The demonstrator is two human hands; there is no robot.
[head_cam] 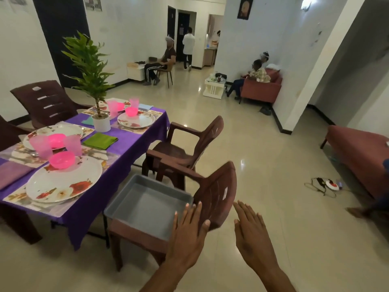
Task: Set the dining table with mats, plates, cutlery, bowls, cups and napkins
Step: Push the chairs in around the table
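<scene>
The dining table [134, 142] at the left has a purple cloth. On it lie floral mats, flowered white plates [63, 184], pink bowls [62, 160], pink cups [41, 147] and folded napkins [100, 141]. An empty grey tray [147, 204] sits on the seat of the nearest brown chair [219, 192]. My left hand [188, 232] is flat with straight fingers in front of the tray's near corner and the chair back; whether it touches them I cannot tell. My right hand [251, 234] hovers open to the right of the chair, holding nothing.
A potted green plant [101, 123] stands mid-table. A second brown chair [189, 144] stands beside the table, others at the far left. A red sofa [362, 152] and a cable on the floor [322, 185] lie right. Several people sit or stand at the back.
</scene>
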